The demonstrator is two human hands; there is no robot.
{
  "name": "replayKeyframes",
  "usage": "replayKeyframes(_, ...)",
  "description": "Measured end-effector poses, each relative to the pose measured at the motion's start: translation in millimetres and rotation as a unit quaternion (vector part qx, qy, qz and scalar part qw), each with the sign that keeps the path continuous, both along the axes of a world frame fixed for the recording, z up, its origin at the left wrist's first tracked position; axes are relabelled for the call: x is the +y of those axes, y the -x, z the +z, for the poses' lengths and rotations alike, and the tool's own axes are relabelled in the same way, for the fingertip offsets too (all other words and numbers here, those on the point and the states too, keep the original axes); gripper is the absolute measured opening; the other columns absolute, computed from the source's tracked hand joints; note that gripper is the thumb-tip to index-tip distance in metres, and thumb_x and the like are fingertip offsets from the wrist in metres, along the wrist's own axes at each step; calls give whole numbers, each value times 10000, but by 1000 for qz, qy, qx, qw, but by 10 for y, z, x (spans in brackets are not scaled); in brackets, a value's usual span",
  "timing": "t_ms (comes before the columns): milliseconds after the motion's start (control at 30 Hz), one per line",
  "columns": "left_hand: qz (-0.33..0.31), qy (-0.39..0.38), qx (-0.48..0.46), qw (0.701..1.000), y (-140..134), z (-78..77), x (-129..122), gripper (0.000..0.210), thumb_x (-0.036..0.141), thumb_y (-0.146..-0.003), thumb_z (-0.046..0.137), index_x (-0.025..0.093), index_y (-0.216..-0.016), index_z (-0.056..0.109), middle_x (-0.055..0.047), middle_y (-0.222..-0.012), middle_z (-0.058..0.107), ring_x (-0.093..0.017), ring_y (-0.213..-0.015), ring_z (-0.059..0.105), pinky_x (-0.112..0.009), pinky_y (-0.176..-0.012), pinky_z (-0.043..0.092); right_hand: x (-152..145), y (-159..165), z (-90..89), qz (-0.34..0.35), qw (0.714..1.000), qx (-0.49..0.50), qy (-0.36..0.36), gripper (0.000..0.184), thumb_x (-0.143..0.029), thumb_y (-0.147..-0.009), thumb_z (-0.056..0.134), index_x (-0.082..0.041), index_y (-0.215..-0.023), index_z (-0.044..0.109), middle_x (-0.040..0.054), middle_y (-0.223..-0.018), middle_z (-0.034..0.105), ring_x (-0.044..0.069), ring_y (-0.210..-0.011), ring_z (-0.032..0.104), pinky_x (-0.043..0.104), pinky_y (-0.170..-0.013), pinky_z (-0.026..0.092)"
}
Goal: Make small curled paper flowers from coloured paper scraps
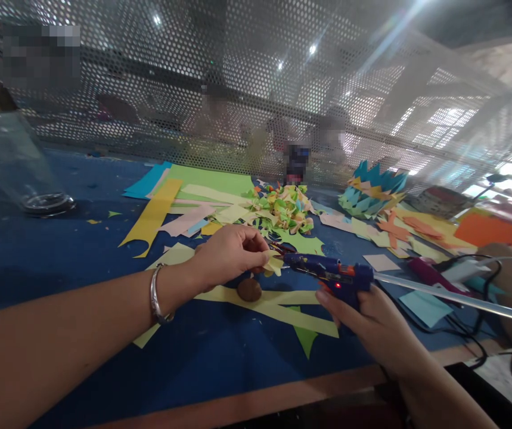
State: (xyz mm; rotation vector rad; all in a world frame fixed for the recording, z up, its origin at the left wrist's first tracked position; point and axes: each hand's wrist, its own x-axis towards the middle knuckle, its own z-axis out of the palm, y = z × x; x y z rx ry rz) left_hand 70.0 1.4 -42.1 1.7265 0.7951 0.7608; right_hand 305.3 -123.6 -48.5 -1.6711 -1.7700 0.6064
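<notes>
My right hand [367, 316] is wrapped round the grip of a blue hot glue gun [322, 271], which has a small red light lit and a long clear glue stick [452, 293] running out of its back. Pinched between the thumb and fingers of my left hand [233, 253] is a small yellow paper piece [274, 264]. The gun's nozzle points left and lies right at this paper; whether they touch I cannot tell. Just below my left fingers sits a round brown object [249, 289]. Pale yellow paper strips [278, 310] lie under and beside it.
Behind my hands is a heap of small curled paper pieces [286, 208]. Green paper sheets [211, 183] lie at the back, a layered paper crown [372, 190] back right. A glass bottle [9, 155] stands left. Another person's hand [510, 274] and black cables [461, 333] are at right.
</notes>
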Motion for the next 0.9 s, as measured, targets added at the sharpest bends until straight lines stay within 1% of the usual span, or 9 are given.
replayKeyframes(133,-1,0,2,1000,-2,15,-5,70,245,-780,687,176,-774,678,-30,-680,691,-128,-594,631,-259,-603,530,-9,7,9,-2,1000,-9,-9,410,-521,-924,581,-212,-658,538,-15,-577,511,151,-568,482,265,-539,406)
replayKeyframes(233,-6,8,5,1000,0,30,-8,83,249,-773,692,167,-769,675,-27,-673,688,-125,-592,631,-252,-605,532,-10,13,3,-10,1000,-9,4,417,-516,-910,601,-209,-642,514,-18,-570,499,147,-568,479,258,-536,401)
replayKeyframes(333,-7,12,9,1000,2,38,-5,105,259,-773,699,159,-778,671,-25,-676,687,-120,-593,629,-247,-609,533,-9,11,-7,-21,1000,-3,17,423,-533,-902,604,-206,-651,506,-25,-567,478,139,-560,464,248,-524,393)
replayKeyframes(433,-8,11,11,1000,2,30,3,112,259,-778,699,151,-792,673,-28,-686,687,-115,-592,622,-247,-607,529,-8,3,-14,-19,1000,-8,10,453,-551,-909,585,-206,-632,491,-28,-561,458,129,-551,441,243,-522,387)
replayKeyframes(633,-15,6,15,1000,5,16,7,101,252,-781,692,152,-794,691,-31,-688,688,-115,-599,623,-250,-613,531,-1,-14,-28,-6,1000,-28,-8,421,-533,-928,568,-209,-663,529,-18,-578,496,144,-577,470,250,-542,404)
replayKeyframes(800,-13,10,11,1000,18,19,5,91,241,-773,695,152,-793,697,-25,-679,686,-112,-589,621,-243,-602,527,4,-33,-47,-21,999,-33,9,496,-566,-917,560,-207,-591,460,-20,-546,443,134,-545,429,251,-519,372)
replayKeyframes(900,-14,10,15,1000,13,23,10,82,232,-771,695,152,-786,698,-26,-677,691,-107,-579,620,-236,-596,525,2,-50,-54,-20,999,-25,10,482,-552,-911,577,-208,-595,460,-24,-548,432,134,-551,424,252,-526,370)
